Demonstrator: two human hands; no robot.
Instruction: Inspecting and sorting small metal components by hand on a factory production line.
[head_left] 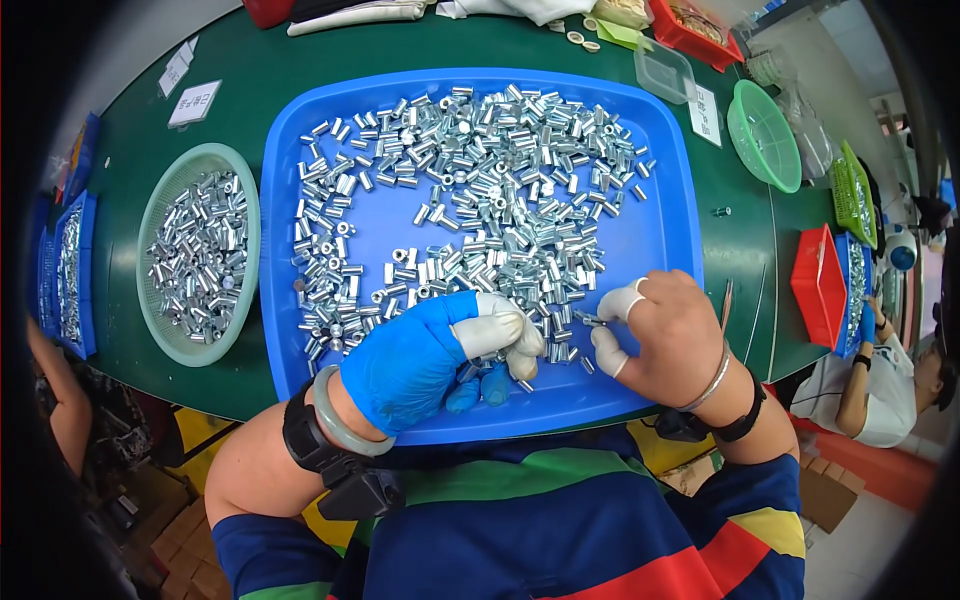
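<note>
A blue tray (682,250) in front of me holds a spread heap of short, shiny metal sleeves (500,200) that look like rivet nuts. My left hand (420,355), in a blue glove with white covers on thumb and forefinger, is curled over the tray's near part. Its fingertips press together; whatever lies inside them is hidden. To its right, my right hand (665,335) is bare apart from white covers on thumb and forefinger. Those two tips close around a small metal sleeve (588,319) above the tray.
Left of the tray, a pale green basket (150,270) holds many similar sleeves. A green basket (765,135), a clear box (665,70) and red bins (820,288) stand right and back. One loose sleeve (721,212) lies on the green table (740,260). Another person (875,385) sits at right.
</note>
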